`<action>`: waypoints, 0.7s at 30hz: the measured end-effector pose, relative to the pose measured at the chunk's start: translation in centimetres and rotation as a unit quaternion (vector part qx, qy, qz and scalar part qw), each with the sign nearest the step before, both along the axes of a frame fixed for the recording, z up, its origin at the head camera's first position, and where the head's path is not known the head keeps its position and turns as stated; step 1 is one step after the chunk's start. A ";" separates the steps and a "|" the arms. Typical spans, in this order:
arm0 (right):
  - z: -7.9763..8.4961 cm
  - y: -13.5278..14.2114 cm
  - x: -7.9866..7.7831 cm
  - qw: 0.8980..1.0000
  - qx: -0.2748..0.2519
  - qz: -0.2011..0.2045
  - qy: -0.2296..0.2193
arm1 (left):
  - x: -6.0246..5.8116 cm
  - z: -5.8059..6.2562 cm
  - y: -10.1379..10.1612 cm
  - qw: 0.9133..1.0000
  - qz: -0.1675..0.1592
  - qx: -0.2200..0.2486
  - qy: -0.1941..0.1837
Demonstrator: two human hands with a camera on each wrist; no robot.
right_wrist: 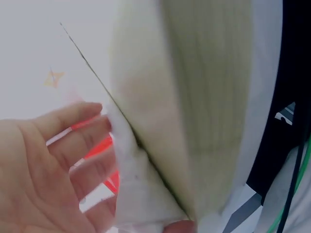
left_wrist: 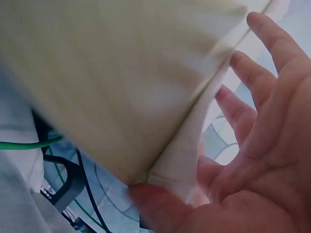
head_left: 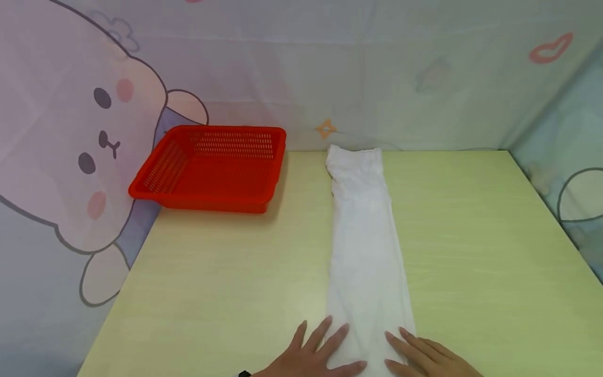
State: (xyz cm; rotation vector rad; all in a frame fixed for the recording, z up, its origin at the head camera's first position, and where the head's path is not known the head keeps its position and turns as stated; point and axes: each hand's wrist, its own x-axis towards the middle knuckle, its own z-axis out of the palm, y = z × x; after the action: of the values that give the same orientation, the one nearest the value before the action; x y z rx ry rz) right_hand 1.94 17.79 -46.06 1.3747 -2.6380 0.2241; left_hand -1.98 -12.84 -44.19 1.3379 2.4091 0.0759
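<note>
A white cloth, folded into a long narrow strip, lies on the table from the back edge down to the front. My left hand rests on its near left side with the fingers spread. On the near right side my right hand touches the cloth, its fingers extended. In the left wrist view the fingertips of the left hand meet the white fabric. The right wrist view shows the right hand with its fingertips against the cloth. The cloth's nearest end runs out of the head view.
A red plastic basket with slotted sides stands at the back left of the pale yellow-green table. A printed fabric backdrop hangs behind the table. Green and black cables show below the table edge.
</note>
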 end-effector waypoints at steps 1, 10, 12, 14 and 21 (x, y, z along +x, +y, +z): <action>0.2 0.1 -0.2 1.000 -0.012 0.022 0.004 | -0.1 0.1 -0.1 1.000 -0.004 0.003 -0.009; 1.5 0.2 -0.2 1.000 -0.010 0.022 -0.001 | -1.5 2.0 -0.2 0.998 -0.034 0.005 -0.052; 1.6 0.1 0.0 1.000 -0.005 0.002 -0.017 | -1.6 2.0 -0.2 0.998 -0.038 0.025 -0.053; 1.7 -0.1 0.3 0.999 0.006 -0.016 -0.029 | -1.6 1.9 -0.1 0.997 -0.053 0.047 -0.025; 2.5 -0.3 0.9 0.998 0.027 -0.017 -0.045 | -1.7 0.7 0.1 0.989 -0.110 0.084 0.055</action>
State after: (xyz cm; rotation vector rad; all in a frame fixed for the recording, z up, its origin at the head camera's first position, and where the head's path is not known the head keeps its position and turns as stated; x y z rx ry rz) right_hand 2.85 17.48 -43.56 1.3665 -2.7590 0.2164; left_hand -3.73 -12.71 -43.50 1.7185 2.3708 0.1526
